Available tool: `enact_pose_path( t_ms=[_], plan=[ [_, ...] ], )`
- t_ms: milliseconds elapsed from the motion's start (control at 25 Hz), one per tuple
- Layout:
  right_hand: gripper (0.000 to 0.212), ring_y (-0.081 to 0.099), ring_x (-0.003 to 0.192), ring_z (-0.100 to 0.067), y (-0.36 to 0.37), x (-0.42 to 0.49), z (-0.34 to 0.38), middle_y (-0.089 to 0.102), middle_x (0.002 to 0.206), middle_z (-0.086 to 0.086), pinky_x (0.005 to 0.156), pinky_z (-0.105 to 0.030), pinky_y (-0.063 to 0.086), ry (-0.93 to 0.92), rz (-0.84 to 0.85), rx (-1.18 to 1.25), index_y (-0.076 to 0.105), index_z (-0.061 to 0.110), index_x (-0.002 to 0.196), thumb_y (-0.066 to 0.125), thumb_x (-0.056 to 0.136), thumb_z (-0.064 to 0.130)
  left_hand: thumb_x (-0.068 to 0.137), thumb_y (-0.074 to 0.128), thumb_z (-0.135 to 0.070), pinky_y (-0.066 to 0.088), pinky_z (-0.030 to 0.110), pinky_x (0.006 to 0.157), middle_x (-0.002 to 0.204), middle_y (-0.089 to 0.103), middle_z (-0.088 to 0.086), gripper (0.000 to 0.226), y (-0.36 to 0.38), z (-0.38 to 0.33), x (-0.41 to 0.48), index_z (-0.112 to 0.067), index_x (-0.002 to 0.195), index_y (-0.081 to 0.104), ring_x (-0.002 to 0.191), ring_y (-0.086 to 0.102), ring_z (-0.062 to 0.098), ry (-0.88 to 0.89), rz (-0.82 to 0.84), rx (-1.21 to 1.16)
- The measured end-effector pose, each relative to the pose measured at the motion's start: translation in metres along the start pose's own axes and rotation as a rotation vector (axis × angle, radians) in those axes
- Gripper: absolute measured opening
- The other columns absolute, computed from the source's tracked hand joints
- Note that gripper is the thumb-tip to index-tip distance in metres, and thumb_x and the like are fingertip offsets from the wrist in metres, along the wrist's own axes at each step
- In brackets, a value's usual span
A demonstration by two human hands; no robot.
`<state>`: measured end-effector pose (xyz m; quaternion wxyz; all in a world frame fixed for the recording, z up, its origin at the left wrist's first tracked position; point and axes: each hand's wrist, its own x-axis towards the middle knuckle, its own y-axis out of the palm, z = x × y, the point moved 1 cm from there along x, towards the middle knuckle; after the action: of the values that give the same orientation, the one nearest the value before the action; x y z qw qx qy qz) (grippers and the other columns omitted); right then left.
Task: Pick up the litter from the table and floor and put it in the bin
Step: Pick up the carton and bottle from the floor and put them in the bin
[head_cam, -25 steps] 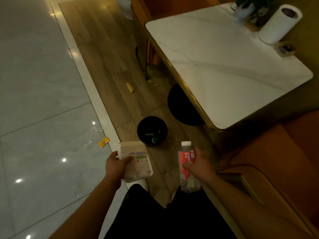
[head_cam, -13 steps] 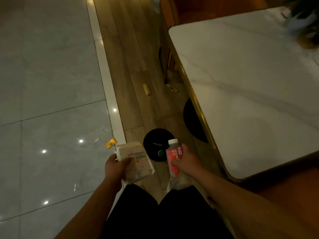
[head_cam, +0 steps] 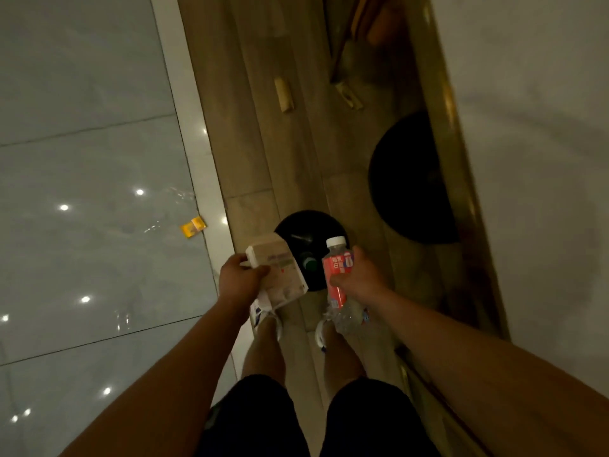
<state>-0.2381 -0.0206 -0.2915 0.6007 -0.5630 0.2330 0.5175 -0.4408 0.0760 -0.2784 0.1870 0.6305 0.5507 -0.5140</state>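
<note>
My left hand [head_cam: 239, 280] grips a pale cardboard box [head_cam: 280, 268], tilted over the left rim of the round black bin [head_cam: 306, 225] on the wooden floor. In my right hand [head_cam: 357, 275] is a clear plastic bottle [head_cam: 336, 275] with a red label and white cap, held upright at the bin's right rim. Something with a green cap lies inside the bin. A yellow wrapper [head_cam: 193, 226] lies on the grey tiles to the left. Farther ahead, a tan scrap [head_cam: 284, 94] and a second small scrap [head_cam: 347, 95] rest on the wood.
A white marble table [head_cam: 534, 143] with a gold edge fills the right side; its round black base [head_cam: 408, 179] stands just right of the bin. My feet stand right behind the bin. Glossy tiles spread to the left beyond a pale border strip.
I have stepped closer to the bin and look more steeply down. Both hands, still holding the box and bottle, now hang right over the bin's rim.
</note>
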Motion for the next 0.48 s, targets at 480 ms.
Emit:
enact_pose_path(
  t_ms=[480],
  plan=[
    [0.047,0.060,0.113,-0.027,0.061,0.079,-0.056,0.062,0.126,-0.009,0.092,-0.036,0.049,0.058,0.026,0.045,0.052,0.017,0.133,0.064,0.087,0.020,0.082,0.073,-0.023,0.054,0.044,0.094,0.121,0.067,0.011,0.051,0.087,0.040,0.113,-0.011,0.128,0.055,0.108,0.064,0.032,-0.008,-0.012,0.227]
  ],
)
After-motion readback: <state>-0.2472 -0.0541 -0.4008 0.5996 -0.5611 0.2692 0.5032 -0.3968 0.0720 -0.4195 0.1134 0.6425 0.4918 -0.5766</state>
